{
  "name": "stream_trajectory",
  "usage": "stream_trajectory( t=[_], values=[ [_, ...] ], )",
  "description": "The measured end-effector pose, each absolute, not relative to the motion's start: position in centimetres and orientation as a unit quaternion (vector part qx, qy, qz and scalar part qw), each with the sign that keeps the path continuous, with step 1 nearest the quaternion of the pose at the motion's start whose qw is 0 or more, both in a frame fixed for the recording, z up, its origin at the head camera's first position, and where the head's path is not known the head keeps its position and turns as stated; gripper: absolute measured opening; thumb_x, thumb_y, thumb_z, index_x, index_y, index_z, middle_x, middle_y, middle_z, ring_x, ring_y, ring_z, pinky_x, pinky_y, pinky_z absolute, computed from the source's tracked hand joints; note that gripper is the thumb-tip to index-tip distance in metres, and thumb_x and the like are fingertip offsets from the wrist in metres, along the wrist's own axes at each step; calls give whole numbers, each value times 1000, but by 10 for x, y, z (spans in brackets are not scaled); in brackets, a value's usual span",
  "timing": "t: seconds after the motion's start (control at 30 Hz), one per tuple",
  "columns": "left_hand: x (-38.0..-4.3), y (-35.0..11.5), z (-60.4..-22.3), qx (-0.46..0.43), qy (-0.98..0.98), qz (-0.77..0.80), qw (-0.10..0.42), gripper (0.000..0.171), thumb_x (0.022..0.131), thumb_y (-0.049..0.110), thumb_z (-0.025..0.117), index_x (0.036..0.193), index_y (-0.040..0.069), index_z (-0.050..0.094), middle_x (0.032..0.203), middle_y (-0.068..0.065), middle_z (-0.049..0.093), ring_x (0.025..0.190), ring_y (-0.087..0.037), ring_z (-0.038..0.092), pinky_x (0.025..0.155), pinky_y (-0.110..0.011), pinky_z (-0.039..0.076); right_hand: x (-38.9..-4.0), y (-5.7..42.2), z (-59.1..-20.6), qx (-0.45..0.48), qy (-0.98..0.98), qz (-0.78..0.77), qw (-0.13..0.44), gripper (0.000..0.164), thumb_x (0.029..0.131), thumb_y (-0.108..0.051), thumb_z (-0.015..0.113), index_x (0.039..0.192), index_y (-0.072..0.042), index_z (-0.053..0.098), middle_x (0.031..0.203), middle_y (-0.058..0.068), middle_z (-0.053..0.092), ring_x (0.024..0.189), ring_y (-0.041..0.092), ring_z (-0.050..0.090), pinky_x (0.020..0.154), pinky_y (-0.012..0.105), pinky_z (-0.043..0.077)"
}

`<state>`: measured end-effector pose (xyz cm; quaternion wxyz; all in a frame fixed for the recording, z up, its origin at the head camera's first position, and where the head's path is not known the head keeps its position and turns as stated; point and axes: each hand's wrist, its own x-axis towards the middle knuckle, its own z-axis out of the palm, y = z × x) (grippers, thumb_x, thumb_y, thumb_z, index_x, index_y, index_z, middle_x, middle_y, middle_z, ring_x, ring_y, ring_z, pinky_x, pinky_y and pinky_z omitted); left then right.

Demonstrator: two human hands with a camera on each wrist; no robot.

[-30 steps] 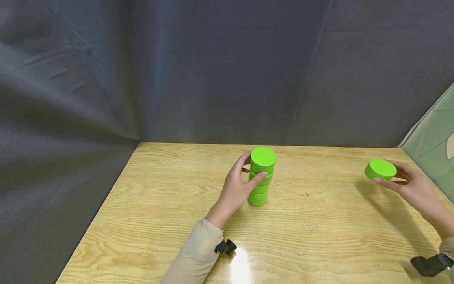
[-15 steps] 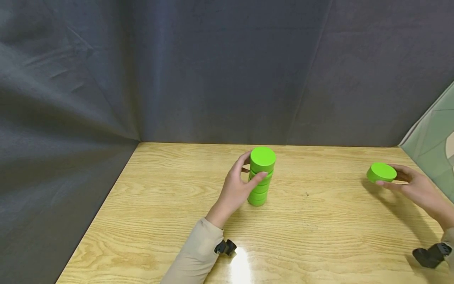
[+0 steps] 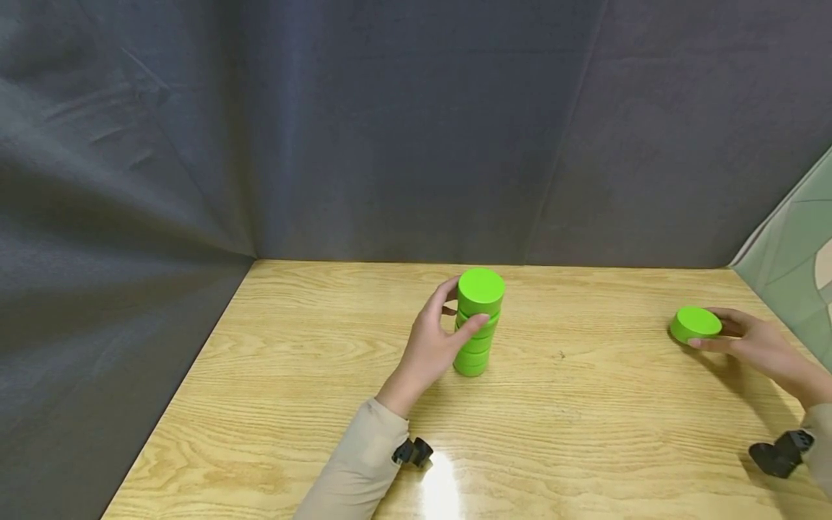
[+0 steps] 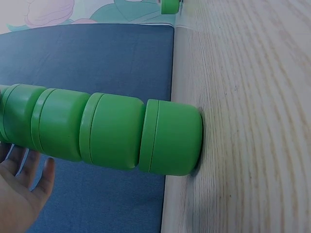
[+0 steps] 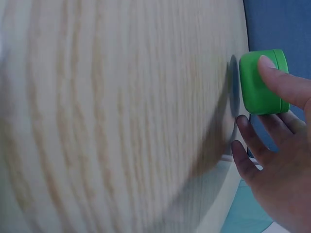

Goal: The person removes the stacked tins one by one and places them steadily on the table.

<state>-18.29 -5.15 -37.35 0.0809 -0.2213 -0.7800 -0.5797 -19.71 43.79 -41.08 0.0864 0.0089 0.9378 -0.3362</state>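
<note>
Several green round lidded containers stand in an upright stack (image 3: pixel 479 347) near the middle of the table. My left hand (image 3: pixel 430 354) grips the upper part of the stack, thumb across the front and fingers behind it. In the left wrist view, lid seams show on the stacked containers (image 4: pixel 114 131), and the lowest sits on the tabletop. Off to the right, my right hand (image 3: pixel 773 357) holds a single green container (image 3: pixel 695 323) by its sides. The right wrist view shows this container (image 5: pixel 260 82) close over the wood, thumb on one side and fingertips on the other, its shadow right beside it.
The wooden table (image 3: pixel 292 404) runs back to a dark grey fabric wall (image 3: pixel 403 130). More dark fabric (image 3: pixel 117 289) borders the left side. A pale green patterned panel (image 3: pixel 796 253) edges the right. Small black wrist cameras (image 3: pixel 412 453) sit on both beige sleeves.
My right hand has lowered its container toward the tabletop, and the container's tilt has lessened. The left hand and the stack have kept their place.
</note>
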Motion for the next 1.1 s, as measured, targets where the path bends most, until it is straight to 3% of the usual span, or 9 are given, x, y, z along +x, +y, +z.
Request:
stream_trajectory(
  t=[0.37,0.57,0.83,0.9,0.93,0.97,1.03,1.07,1.1],
  values=[
    [-184,-52,-375,-220,-778,-583,80,61,95,36,68,147,19,42,129,2,56,118,-11,51,95,-36,45,-200,445,-419,8,938,-333,95,91,100,-35,61,145,23,8,138,53,21,122,67,27,91,73,32],
    [-184,-52,-376,-218,-779,-583,77,63,95,41,68,148,19,41,129,2,56,118,-12,50,95,-34,45,-200,445,-417,6,942,-322,95,87,100,-33,61,144,23,11,138,52,23,120,65,31,86,62,41],
    [-183,-52,-375,-216,-781,-581,75,63,95,38,68,148,19,41,129,2,56,118,-12,51,95,-34,45,-200,445,-417,2,938,-330,104,92,100,-36,60,149,18,3,140,52,21,123,67,27,90,72,33],
    [-183,-52,-375,-216,-781,-581,74,63,95,38,68,148,19,41,129,2,55,118,-11,50,95,-34,45,-200,446,-417,-8,935,-337,109,91,101,-34,59,150,16,1,141,51,20,123,67,27,90,60,44],
    [-183,-52,-375,-216,-781,-581,74,63,95,37,68,148,19,41,129,2,55,118,-12,50,95,-34,45,-199,446,-417,-11,933,-342,111,90,102,-33,58,150,15,-1,142,51,18,123,67,26,91,61,43],
    [-183,-52,-375,-217,-781,-582,74,62,95,37,68,148,19,41,130,2,55,118,-12,50,95,-34,45,-198,446,-417,-14,933,-344,106,89,102,-33,57,151,13,-1,144,50,18,127,63,26,94,49,45],
    [-182,-51,-374,-218,-780,-581,76,62,95,37,68,148,19,41,129,3,55,118,-11,50,95,-34,45,-194,446,-417,-19,929,-358,88,85,103,-30,56,154,9,0,152,41,13,132,59,23,101,48,41],
    [-182,-51,-374,-219,-780,-581,76,62,95,36,68,148,19,41,130,3,55,118,-11,50,95,-34,45,-192,446,-418,-24,930,-359,74,83,103,-29,56,155,6,2,158,30,15,137,47,29,100,34,42],
    [-182,-51,-374,-219,-780,-581,77,62,95,36,68,148,19,41,130,3,55,118,-11,50,95,-34,45,-190,447,-418,-23,930,-361,59,82,103,-29,57,156,3,4,160,19,19,140,32,32,103,31,38]
  ],
)
